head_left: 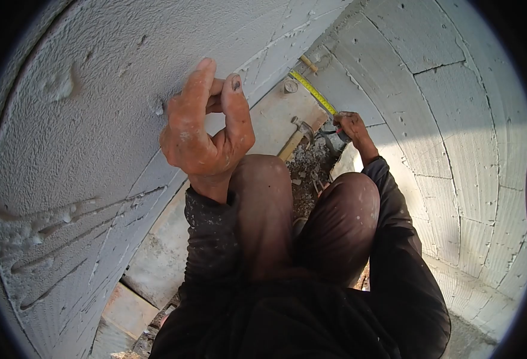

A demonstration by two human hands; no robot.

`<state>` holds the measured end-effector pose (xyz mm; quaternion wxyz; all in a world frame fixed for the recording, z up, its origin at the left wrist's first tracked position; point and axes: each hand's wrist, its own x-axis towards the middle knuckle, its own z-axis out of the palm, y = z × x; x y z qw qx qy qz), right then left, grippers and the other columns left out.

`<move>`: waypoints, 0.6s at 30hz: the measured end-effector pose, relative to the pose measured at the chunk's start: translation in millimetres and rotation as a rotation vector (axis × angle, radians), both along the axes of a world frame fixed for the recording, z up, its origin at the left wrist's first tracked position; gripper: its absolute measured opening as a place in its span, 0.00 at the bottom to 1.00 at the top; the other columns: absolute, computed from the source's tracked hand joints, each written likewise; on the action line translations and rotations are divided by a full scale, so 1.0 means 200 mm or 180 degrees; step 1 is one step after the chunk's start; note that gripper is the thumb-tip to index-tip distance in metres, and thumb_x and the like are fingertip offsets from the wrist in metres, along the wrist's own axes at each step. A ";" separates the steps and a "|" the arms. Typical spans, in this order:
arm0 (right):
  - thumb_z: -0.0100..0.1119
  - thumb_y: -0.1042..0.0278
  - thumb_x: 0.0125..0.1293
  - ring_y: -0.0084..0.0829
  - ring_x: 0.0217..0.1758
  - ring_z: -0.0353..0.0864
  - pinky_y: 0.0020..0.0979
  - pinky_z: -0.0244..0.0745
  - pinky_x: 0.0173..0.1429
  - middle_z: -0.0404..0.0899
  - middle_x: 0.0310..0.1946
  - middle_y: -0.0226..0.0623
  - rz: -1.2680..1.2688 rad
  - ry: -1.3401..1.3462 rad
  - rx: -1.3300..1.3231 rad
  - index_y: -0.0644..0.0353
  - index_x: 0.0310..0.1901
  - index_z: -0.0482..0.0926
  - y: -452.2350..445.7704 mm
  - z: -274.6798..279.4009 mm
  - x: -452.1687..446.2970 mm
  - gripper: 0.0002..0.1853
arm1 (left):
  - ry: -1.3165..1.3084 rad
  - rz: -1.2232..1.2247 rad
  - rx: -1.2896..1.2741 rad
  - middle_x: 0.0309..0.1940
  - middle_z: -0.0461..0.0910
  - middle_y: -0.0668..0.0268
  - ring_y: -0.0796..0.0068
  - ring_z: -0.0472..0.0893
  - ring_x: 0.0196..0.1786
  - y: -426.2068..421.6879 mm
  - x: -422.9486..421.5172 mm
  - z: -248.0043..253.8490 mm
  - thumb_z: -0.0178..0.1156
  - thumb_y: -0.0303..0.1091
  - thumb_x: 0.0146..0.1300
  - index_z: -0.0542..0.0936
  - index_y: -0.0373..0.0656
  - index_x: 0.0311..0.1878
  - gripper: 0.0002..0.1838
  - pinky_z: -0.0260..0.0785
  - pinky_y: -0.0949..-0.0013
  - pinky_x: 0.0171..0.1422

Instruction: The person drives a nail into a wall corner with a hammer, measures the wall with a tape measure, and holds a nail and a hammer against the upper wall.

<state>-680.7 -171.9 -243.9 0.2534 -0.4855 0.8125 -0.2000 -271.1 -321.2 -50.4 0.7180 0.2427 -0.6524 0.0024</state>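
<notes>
My left hand (206, 122) is raised in front of the rough grey wall (114, 96). Its index finger and thumb stand apart, the other fingers are bent, and I see nothing held. Lower down and farther off, my right hand (353, 127) is closed around a tape measure, whose case is mostly hidden by the fingers. The yellow tape blade (313, 91) is drawn out from it across the floor slab toward the left wall. Near that hand lies a hammer (302, 128) with a wooden handle, on the slab's edge beside rubble.
Pale block walls (431, 102) with open joints curve up on the right. A small round object (290, 87) and a short wooden piece (309, 63) lie near the tape. Grey rubble (309, 160) fills the gap beyond my knees. Floor slabs (161, 254) run along the left wall.
</notes>
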 end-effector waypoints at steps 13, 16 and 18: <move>0.61 0.56 0.71 0.29 0.34 0.83 0.30 0.77 0.47 0.84 0.28 0.33 -0.0589 -0.0764 0.0025 0.62 0.31 0.84 0.01 0.07 0.05 0.17 | -0.0395 0.0008 0.0067 0.35 0.86 0.58 0.76 0.88 0.32 0.03 0.04 0.03 0.69 0.17 0.65 0.75 0.30 0.62 0.23 0.84 0.76 0.33; 0.57 0.56 0.72 0.31 0.34 0.84 0.30 0.77 0.48 0.84 0.28 0.35 -0.0139 -0.0263 -0.0024 0.62 0.31 0.83 0.00 0.11 0.07 0.18 | -0.0416 0.0001 0.0068 0.36 0.86 0.58 0.76 0.88 0.32 0.02 0.04 0.02 0.69 0.18 0.65 0.76 0.30 0.62 0.23 0.84 0.76 0.33; 0.56 0.56 0.73 0.32 0.33 0.83 0.30 0.77 0.49 0.83 0.28 0.36 -0.0279 -0.0343 0.0075 0.63 0.31 0.83 0.00 0.12 0.09 0.18 | -0.0156 0.0038 0.0021 0.32 0.87 0.63 0.78 0.85 0.29 0.01 0.01 0.00 0.71 0.19 0.64 0.79 0.34 0.61 0.22 0.81 0.76 0.30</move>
